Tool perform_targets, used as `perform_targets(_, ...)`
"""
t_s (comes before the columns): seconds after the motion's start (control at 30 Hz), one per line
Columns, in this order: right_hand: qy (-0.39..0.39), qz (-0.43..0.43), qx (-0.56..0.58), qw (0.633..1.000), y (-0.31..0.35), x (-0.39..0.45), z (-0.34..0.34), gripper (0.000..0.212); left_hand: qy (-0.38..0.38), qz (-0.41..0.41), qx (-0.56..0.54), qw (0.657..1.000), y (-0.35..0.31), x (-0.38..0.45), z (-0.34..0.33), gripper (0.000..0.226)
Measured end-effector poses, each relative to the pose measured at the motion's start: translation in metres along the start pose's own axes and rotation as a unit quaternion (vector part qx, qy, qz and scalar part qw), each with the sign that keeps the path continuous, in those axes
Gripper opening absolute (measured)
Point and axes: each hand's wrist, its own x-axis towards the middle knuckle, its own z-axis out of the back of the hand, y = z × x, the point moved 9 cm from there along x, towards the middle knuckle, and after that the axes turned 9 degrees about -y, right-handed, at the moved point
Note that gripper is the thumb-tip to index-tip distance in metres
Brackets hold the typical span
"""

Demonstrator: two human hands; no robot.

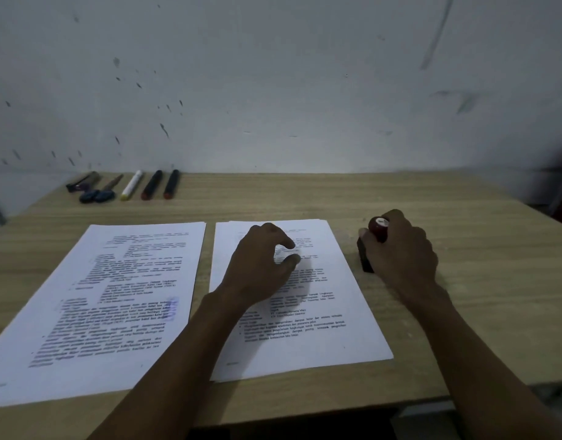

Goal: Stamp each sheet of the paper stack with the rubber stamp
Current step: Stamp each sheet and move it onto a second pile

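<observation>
Two lots of printed paper lie side by side on the wooden table [464, 249]. The left sheet [92, 312] carries a purple stamp mark near its right edge. The right stack [321, 338] shows no mark on its top sheet. My left hand [260, 265] hovers over or rests on the upper part of the right stack, fingers loosely curved, holding nothing. My right hand [400, 252] grips the rubber stamp [379, 228] by its dark red knob, just right of the stack. The stamp's dark base sits down on the table or on a pad; I cannot tell which.
Along the far edge by the wall lie several markers and pens: a white one [132, 185], two black ones [161, 184], and scissors with blue handles [97, 193]. The table's front edge runs close below the papers.
</observation>
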Motion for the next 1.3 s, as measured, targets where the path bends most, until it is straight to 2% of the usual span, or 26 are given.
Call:
perform_targets(0.07, -0.006, 0.009, 0.061, 0.998, 0.008, -0.003, 0.005, 0.029, 0.009, -0.011, 0.008, 1.0, -0.002, -0.001, -0.003, 0.027)
perform_targets(0.17, 0.026, 0.012, 0.159, 0.987, 0.018, -0.013, 0.003, 0.023, 0.035, -0.031, 0.012, 0.999, -0.007, -0.005, -0.011, 0.031)
perform_targets(0.3, 0.049, 0.031, 0.193, 0.979, 0.023, -0.034, -0.005, 0.02, 0.078, -0.049, 0.042, 0.995, -0.009, -0.012, -0.024, 0.036)
perform_targets(0.43, 0.011, 0.1, 0.191, 0.976, 0.032, -0.056, -0.001, 0.024, 0.102, -0.059, 0.059, 0.991, -0.008, -0.019, -0.033, 0.038)
perform_targets(0.53, -0.005, 0.126, 0.191, 0.973, 0.037, -0.065, 0.0, 0.037, 0.097, -0.063, 0.054, 0.992, -0.008, -0.02, -0.032, 0.038)
perform_targets(0.67, -0.013, 0.156, 0.175, 0.972, 0.041, -0.073, -0.002, 0.042, 0.098, -0.06, 0.052, 0.992, -0.006, -0.021, -0.033, 0.039)
perform_targets(0.97, -0.013, 0.173, 0.13, 0.976, 0.041, -0.078, -0.01, 0.042, 0.106, -0.055, 0.051, 0.992, -0.004, -0.023, -0.036, 0.038)
perform_targets(1.3, 0.006, 0.162, 0.126, 0.979, 0.04, -0.076, -0.014, 0.03, 0.109, -0.051, 0.05, 0.992, -0.001, -0.023, -0.037, 0.038)
